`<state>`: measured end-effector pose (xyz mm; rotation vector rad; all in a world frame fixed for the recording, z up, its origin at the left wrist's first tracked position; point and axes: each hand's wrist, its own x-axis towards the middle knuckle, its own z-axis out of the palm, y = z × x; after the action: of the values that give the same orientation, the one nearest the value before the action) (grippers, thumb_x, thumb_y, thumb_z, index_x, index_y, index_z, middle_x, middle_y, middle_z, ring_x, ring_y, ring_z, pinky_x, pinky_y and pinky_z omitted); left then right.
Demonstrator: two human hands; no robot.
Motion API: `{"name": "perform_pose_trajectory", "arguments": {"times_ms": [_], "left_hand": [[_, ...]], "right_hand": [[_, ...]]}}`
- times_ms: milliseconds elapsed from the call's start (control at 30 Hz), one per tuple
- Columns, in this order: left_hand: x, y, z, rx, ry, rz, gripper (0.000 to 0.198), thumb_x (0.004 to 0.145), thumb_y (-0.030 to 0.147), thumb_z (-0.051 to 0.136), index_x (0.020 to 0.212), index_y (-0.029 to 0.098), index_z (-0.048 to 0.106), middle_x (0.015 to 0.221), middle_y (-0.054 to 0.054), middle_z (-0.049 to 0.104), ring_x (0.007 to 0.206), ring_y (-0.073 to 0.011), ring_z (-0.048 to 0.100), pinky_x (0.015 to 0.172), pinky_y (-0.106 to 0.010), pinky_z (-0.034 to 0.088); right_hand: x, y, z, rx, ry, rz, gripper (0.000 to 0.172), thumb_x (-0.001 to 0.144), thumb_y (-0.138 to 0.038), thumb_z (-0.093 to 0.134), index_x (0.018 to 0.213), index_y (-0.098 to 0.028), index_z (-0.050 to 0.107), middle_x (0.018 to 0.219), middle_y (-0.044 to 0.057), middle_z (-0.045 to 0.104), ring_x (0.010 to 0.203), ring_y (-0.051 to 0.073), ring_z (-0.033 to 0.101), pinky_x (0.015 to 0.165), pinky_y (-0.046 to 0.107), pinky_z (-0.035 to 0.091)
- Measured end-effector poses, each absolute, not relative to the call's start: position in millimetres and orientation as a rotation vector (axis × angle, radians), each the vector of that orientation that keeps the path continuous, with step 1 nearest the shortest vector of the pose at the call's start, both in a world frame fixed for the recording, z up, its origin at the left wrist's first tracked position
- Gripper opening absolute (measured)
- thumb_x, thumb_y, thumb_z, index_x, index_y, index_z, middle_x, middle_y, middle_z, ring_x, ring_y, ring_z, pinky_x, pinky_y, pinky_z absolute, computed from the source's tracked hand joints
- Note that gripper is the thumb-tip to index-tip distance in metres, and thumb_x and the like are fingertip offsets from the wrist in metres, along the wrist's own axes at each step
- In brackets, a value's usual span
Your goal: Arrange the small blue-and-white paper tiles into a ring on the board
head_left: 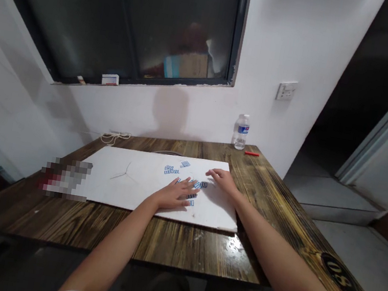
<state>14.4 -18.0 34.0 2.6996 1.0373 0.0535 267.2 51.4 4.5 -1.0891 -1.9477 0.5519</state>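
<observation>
Small blue-printed paper slips (pixel 171 170) lie scattered on a white board (pixel 105 188) (a few reach under the fingers); the left hand (pixel 176 194) and right hand (pixel 223 181) rest open, flat and apart.

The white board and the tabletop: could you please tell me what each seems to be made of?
The white board looks like matte foam board or thick card, going by its thin edge; I cannot tell which. The tabletop looks like wood under a glossy finish: dark, burnt-looking grain and glare.

The head-worn camera looks forward and down across a wooden table (pixel 177 244) toward a white wall (pixel 290 37).
</observation>
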Motion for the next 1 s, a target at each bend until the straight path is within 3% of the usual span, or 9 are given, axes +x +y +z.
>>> {"name": "perform_pose_trajectory", "arguments": {"times_ms": [167,467,767,1000], "left_hand": [[6.0,-13.7,31.8,2.745,0.993,0.084,0.05,0.088,0.056,0.05,0.134,0.037,0.05,0.153,-0.003,0.031,0.143,-0.0246,0.022,0.113,-0.048,0.014],[0.9,-11.2,23.9,2.829,1.347,0.382,0.03,0.09,0.038,0.054,0.116,0.03,0.065,0.139,-0.003,0.052,0.129,-0.0227,0.046,0.104,-0.041,0.034],[0.7,-8.4,22.1,2.697,1.54,0.532,0.028,0.088,0.037,0.054,0.109,0.027,0.07,0.124,-0.004,0.064,0.12,-0.0224,0.053,0.102,-0.041,0.037],[2.9,-11.4,25.3,2.706,1.509,0.528,0.028,0.088,0.036,0.053,0.109,0.027,0.07,0.121,-0.004,0.066,0.117,-0.0223,0.054,0.101,-0.041,0.037]], "right_hand": [[297.7,68.4,-16.1,-1.25,-2.042,0.268,0.022,0.085,-0.035,0.058,0.091,-0.02,0.073,0.101,0.008,0.072,0.098,0.025,0.062,0.09,0.039,0.043],[307.8,83.1,-35.3,-1.12,-2.087,0.329,0.016,0.08,-0.034,0.064,0.086,-0.024,0.075,0.103,0.005,0.072,0.101,0.023,0.063,0.096,0.039,0.04],[305.4,68.5,-24.6,-1.325,-2.202,0.315,0.039,0.072,-0.057,0.068,0.102,-0.033,0.072,0.124,0.003,0.062,0.119,0.03,0.048,0.1,0.047,0.035],[302.1,53.7,-11.7,-1.296,-2.387,0.285,0.061,0.065,-0.07,0.066,0.117,-0.038,0.065,0.141,0.004,0.048,0.132,0.037,0.031,0.104,0.058,0.021]]}}
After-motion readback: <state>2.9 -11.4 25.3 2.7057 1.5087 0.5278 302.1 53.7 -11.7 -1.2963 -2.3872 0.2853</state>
